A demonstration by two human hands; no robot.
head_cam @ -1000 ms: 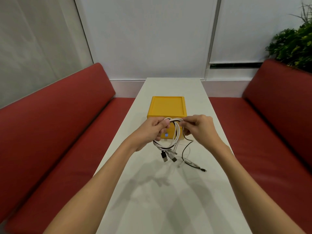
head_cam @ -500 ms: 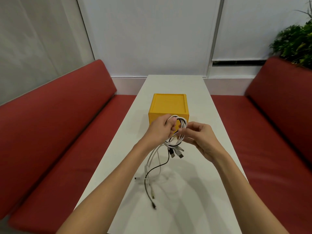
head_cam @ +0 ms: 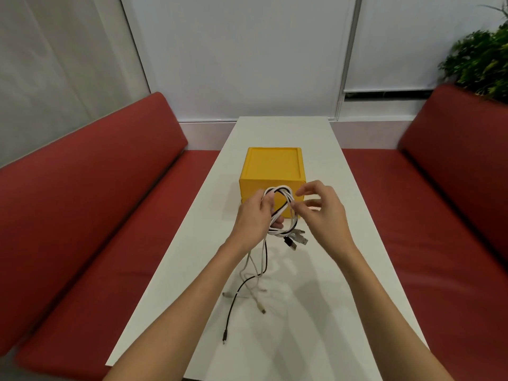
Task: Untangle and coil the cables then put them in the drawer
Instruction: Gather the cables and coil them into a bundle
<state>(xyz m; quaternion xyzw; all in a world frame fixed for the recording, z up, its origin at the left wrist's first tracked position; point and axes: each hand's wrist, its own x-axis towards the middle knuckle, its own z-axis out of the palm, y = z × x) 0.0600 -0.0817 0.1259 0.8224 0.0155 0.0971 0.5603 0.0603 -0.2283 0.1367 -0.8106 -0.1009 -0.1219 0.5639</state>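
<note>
Left hand [head_cam: 254, 220] is curled round a looped bundle of cables [head_cam: 284, 200], white strands with one black, and holds it above the table [head_cam: 316, 284], just in front of the box [head_cam: 272, 169]. Right hand [head_cam: 325, 214] is at the loop's right side with fingers half spread. One fingertip touches a white strand, but blur prevents confirming a pinch. A cluster of plugs [head_cam: 298, 240] hangs from the bottom of the loop, clear of the table. Loose tails, two white and one black, drop from under the left hand and lie on the table between the forearms, the black end nearest the person. The yellow box stands on the table's centre line, and the hands cover most of its front face. Whether a drawer is open cannot be determined. Red benches [head_cam: 82, 215] run along both sides of the table. A plant [head_cam: 478, 59] stands behind the right bench.
</note>
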